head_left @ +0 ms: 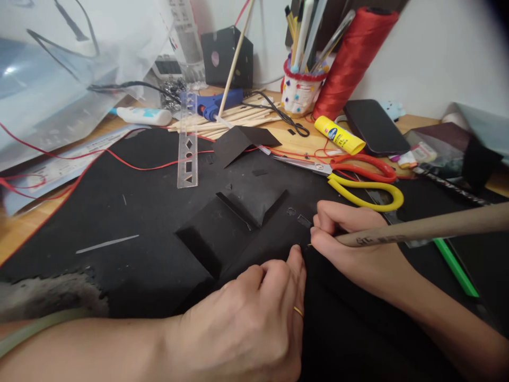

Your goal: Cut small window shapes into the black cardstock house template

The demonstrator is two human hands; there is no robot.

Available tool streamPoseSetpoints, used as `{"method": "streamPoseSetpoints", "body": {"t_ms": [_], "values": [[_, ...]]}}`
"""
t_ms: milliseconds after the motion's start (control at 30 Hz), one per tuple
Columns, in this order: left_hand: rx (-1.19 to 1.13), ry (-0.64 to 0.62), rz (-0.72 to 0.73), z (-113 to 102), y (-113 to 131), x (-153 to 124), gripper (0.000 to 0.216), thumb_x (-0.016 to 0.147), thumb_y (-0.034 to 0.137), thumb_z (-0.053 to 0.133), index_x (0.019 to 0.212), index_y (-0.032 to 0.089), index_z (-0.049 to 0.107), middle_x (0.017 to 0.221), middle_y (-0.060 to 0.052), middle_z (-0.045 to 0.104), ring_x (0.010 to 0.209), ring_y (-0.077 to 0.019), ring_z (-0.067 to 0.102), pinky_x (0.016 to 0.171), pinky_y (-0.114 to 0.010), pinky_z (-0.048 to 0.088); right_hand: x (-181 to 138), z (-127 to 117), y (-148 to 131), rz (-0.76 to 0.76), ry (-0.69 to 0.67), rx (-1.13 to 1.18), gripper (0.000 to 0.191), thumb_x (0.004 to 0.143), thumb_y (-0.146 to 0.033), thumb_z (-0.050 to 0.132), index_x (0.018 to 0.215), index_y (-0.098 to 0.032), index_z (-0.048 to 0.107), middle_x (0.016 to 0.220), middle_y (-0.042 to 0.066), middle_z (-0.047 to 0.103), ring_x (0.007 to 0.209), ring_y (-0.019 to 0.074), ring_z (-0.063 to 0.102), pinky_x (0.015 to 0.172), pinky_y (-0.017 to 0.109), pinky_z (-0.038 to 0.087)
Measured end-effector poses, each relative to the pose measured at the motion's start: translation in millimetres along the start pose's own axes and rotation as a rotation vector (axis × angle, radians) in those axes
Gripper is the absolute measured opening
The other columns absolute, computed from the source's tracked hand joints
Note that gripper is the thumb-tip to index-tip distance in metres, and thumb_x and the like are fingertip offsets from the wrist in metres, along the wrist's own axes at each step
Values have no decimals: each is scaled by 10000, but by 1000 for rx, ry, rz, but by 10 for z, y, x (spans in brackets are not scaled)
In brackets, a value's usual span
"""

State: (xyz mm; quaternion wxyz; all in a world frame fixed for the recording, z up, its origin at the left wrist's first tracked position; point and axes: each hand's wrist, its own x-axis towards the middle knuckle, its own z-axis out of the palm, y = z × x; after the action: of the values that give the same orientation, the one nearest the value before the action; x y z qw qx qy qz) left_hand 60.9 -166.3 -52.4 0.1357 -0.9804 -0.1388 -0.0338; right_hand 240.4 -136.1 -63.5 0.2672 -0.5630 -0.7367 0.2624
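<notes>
In the lower middle my left hand [258, 307] is closed on black card [254, 260], its index fingertip pressing the surface. The card has folded-up flaps and small outlined cut shapes. My right hand [350, 244] pinches a pen-like tool with a thick wooden handle [421, 225] that bears dark printed characters. Its thin tip touches or nearly touches the card just right of my left fingertip. Scissors [361, 180] with one red and one yellow handle lie beyond my right hand. A clear stencil ruler [187, 159] rests on the dark mat [131, 212].
At the back are a blue glue gun [218, 103], wooden sticks [254, 114], a pen cup [300, 90], a red thread spool [353, 61], a yellow glue stick [340, 135] and a phone [376, 126]. A folded black piece [238, 143] stands mid-mat. Red cord [147, 168] crosses left.
</notes>
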Motion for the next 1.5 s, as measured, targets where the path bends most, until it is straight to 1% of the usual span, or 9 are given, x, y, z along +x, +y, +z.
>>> {"method": "streamPoseSetpoints", "body": {"t_ms": [233,433,533,633,833,967,1133,1367,1500], "values": [[-17,44,-6,8,10,-28,366,833,108,373,1133,-76,477,1124,-261,520,694,-210,605,523,-279,525,-9,-3,6,48,-10,43,302,630,-30,466,528,-183,227,479,-60,287,459,62,270,411,216,218],[-168,174,-119,33,-109,-4,305,836,64,327,994,-5,577,978,-184,624,658,-189,606,461,-252,498,31,-44,47,172,73,326,291,681,-78,500,524,-189,282,491,-60,299,460,65,280,420,233,201],[-283,112,-232,56,-202,44,326,869,85,283,959,79,597,901,-99,632,662,-155,588,498,-240,496,48,-33,65,175,67,368,288,670,-73,502,531,-190,279,485,-65,271,455,68,254,423,242,181],[-334,-23,-310,81,-272,107,266,883,141,341,1046,153,552,918,-53,589,718,-152,571,554,-245,483,53,-21,74,162,77,380,283,669,-78,496,535,-189,273,486,-65,260,461,71,250,431,248,179],[-535,-196,-337,45,-454,285,190,877,223,417,1004,224,558,921,-2,552,794,-152,558,595,-233,447,64,-40,69,163,132,391,283,656,-91,502,513,-186,277,485,-62,281,477,74,271,448,255,203],[-723,-194,-278,48,-590,364,154,831,165,506,963,205,575,928,4,554,850,-132,543,691,-207,430,70,-40,69,185,163,411,273,646,-101,502,510,-187,282,484,-63,281,478,76,276,447,253,213],[-906,-213,-286,96,-679,393,106,808,173,556,902,197,600,917,20,569,828,-107,537,704,-187,408,67,-43,61,188,162,410,273,639,-99,499,506,-187,277,483,-64,277,479,75,272,447,251,214],[-940,-212,-255,109,-711,395,52,809,169,553,826,179,602,833,31,564,790,-91,517,682,-174,389,65,-56,59,192,166,405,279,641,-107,497,505,-189,268,478,-63,278,479,77,270,454,252,218],[-996,-183,-244,12,-735,375,44,818,150,535,826,147,578,796,28,561,729,-68,507,662,-155,395,70,-51,54,199,151,406,273,636,-113,501,505,-189,274,477,-64,286,477,76,272,455,247,221]]}}
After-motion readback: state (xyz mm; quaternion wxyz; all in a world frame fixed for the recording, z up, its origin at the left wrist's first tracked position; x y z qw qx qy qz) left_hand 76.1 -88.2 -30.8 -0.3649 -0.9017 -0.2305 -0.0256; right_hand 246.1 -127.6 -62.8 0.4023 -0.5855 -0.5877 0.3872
